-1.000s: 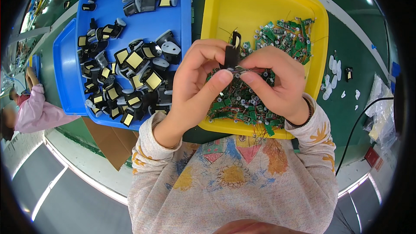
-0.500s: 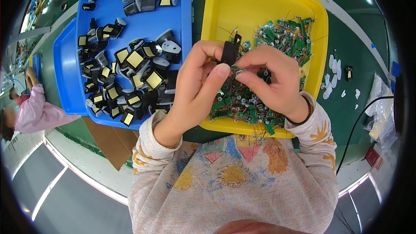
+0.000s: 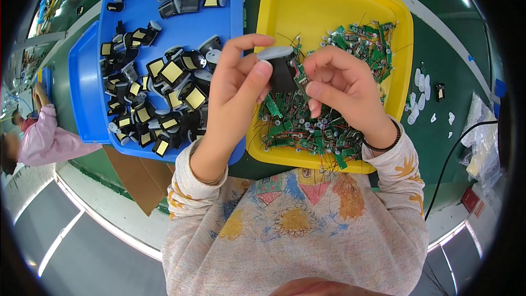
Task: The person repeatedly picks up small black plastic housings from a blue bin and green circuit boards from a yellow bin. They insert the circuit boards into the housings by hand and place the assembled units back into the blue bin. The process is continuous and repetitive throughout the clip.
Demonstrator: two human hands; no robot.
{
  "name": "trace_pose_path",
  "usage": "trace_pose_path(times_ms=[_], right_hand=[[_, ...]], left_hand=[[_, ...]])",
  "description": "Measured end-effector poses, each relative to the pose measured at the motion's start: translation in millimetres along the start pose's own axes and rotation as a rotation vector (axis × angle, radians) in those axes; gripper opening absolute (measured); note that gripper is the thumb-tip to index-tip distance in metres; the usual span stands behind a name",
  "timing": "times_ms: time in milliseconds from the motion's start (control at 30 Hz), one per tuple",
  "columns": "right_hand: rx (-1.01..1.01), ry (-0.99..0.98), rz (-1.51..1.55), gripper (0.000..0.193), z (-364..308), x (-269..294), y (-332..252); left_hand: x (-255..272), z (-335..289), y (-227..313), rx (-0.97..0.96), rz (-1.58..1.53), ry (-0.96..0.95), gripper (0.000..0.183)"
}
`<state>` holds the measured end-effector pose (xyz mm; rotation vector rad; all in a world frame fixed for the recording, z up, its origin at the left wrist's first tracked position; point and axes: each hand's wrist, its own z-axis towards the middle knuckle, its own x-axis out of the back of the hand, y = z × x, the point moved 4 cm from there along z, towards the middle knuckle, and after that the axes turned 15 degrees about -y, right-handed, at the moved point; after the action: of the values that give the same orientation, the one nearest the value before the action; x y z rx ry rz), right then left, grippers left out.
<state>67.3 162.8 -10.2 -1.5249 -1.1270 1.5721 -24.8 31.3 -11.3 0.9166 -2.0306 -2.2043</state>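
Observation:
A black plastic housing with a grey oval cap (image 3: 282, 74) is pinched between the thumb and fingers of my left hand (image 3: 233, 87). Against the housing's right side stands a small green circuit board (image 3: 301, 79), gripped by the thumb and fingertips of my right hand (image 3: 350, 90). Both hands are over the yellow tray (image 3: 307, 0), where many green circuit boards (image 3: 312, 137) with thin wires and small round white parts lie heaped. Whether the board sits inside the housing or only touches it, I cannot tell.
At left, a blue tray (image 3: 127, 0) holds many black housings (image 3: 172, 71) with pale yellow patches. White oval pieces (image 3: 422, 90), a lone black part (image 3: 440, 92) and a clear plastic bag (image 3: 482, 137) lie on the right. A person in a pink sleeve (image 3: 41, 131) is at far left.
The black housing has been turned, so its grey cap now faces up. My left hand has shifted a little left and up, and the circuit board is now upright against the housing.

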Motion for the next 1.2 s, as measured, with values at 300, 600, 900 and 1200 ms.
trace_pose_path(times_ms=[300,600,900,1200], right_hand=[[0.005,0.072,0.195,0.014,2,4,5],[0.017,0.054,0.179,0.014,3,3,6],[-0.065,0.039,0.108,0.013,2,2,4],[0.176,0.154,-0.566,0.009,-2,-5,-7]], left_hand=[[-18,5,-4,0.02,0.037,0.008,0.046],[-13,1,-8,0.058,0.376,-0.033,0.051],[-13,1,-6,-0.111,0.595,0.035,0.05],[-17,4,6,-0.159,0.69,-0.06,0.042]])
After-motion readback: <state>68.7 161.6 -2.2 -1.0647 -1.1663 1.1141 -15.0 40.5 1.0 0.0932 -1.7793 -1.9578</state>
